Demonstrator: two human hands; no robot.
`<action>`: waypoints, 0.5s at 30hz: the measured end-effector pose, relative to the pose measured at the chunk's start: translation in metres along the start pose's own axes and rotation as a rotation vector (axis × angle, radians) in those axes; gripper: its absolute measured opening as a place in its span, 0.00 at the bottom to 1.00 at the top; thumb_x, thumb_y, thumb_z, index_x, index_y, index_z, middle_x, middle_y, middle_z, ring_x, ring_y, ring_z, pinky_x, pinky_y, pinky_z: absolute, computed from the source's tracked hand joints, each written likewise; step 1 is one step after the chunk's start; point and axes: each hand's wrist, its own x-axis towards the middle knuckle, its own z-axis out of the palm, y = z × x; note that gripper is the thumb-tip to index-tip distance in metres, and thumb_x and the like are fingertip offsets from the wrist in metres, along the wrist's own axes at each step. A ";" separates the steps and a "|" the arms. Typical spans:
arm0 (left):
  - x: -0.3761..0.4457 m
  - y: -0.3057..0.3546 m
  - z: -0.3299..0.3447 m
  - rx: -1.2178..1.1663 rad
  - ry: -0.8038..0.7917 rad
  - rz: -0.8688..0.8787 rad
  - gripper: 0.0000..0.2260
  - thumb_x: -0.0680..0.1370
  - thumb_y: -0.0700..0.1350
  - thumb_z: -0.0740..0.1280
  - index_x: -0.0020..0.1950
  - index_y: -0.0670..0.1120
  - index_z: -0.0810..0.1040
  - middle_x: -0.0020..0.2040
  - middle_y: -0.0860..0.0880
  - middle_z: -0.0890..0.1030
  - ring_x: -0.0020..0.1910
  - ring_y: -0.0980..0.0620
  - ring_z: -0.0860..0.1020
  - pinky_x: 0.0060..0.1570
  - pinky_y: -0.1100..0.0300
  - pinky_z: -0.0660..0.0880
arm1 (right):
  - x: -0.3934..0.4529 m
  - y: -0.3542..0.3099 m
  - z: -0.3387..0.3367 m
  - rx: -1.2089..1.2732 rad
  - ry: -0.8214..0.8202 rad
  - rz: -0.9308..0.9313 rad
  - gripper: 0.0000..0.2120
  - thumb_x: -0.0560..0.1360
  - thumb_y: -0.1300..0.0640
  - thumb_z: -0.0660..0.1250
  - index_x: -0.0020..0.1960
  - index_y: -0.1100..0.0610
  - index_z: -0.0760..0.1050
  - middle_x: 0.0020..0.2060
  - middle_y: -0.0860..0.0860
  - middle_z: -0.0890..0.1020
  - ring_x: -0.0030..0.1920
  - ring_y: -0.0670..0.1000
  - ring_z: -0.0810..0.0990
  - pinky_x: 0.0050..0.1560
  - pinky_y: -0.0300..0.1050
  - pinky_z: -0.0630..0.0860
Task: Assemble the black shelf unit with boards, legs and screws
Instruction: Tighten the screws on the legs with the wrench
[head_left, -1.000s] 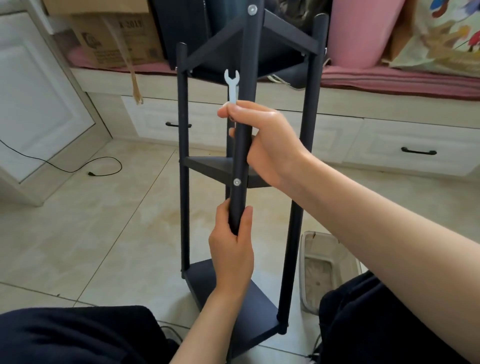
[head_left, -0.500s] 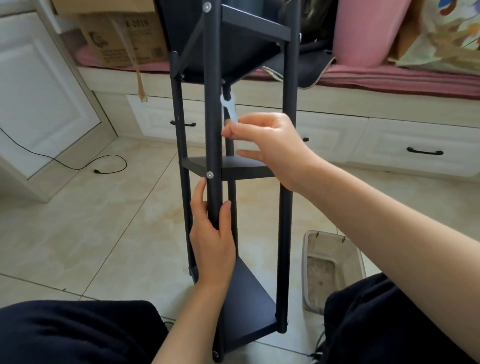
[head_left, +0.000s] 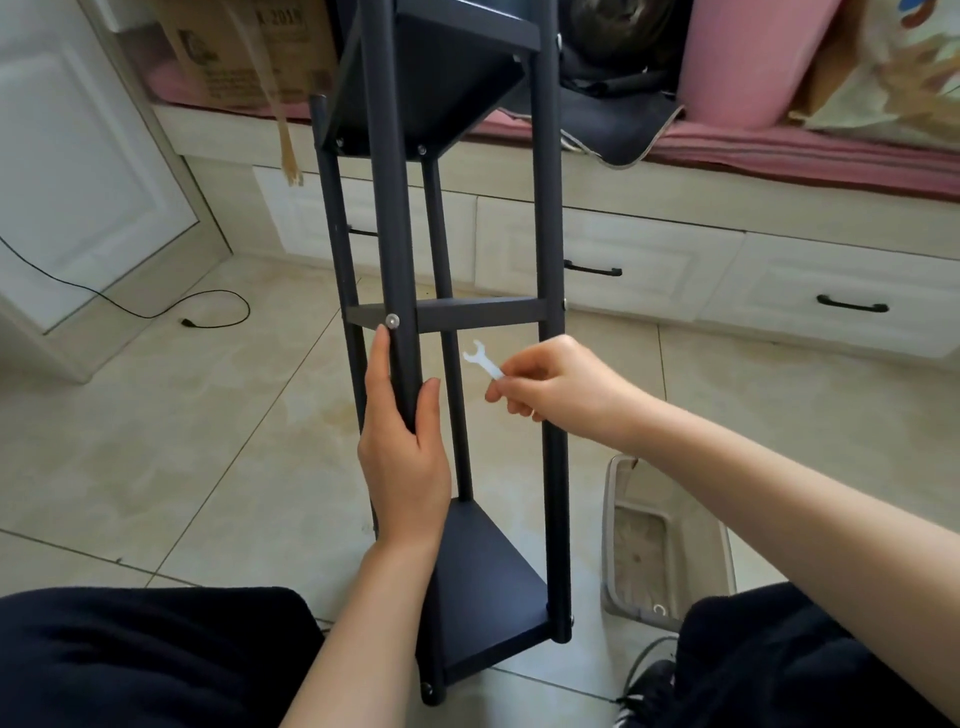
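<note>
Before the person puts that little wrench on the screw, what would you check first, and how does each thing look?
1. Shelf unit steadied: ok, the left hand wraps the front leg.
2. Wrench in hand: ok, pinched by the right hand, open end pointing up.
3. Screw on the middle board reachable: ok, it shows just above the left fingertips.
4. Wrench on the screw: not ok, it is off to the right.
5. Screw tightness: cannot tell.
6. Lower legs seated in the bottom board: cannot tell.
</note>
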 end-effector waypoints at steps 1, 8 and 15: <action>0.000 0.000 0.000 0.005 0.004 0.009 0.24 0.82 0.55 0.61 0.77 0.69 0.58 0.69 0.43 0.76 0.62 0.29 0.76 0.58 0.35 0.76 | 0.000 0.002 0.003 -0.010 0.000 0.007 0.10 0.78 0.57 0.65 0.43 0.53 0.84 0.34 0.49 0.81 0.38 0.48 0.77 0.45 0.51 0.79; 0.002 0.001 0.002 0.042 -0.002 0.039 0.26 0.84 0.51 0.60 0.76 0.72 0.55 0.68 0.49 0.78 0.59 0.31 0.78 0.56 0.37 0.77 | 0.009 0.005 0.026 0.179 0.064 0.026 0.09 0.76 0.56 0.67 0.40 0.51 0.84 0.29 0.45 0.79 0.31 0.41 0.75 0.38 0.38 0.73; 0.004 0.001 0.006 0.049 -0.009 0.053 0.25 0.83 0.54 0.58 0.72 0.79 0.53 0.65 0.40 0.80 0.61 0.31 0.77 0.57 0.36 0.76 | 0.024 -0.001 0.045 0.205 0.188 -0.040 0.10 0.79 0.55 0.65 0.45 0.52 0.84 0.28 0.39 0.75 0.28 0.40 0.73 0.30 0.31 0.68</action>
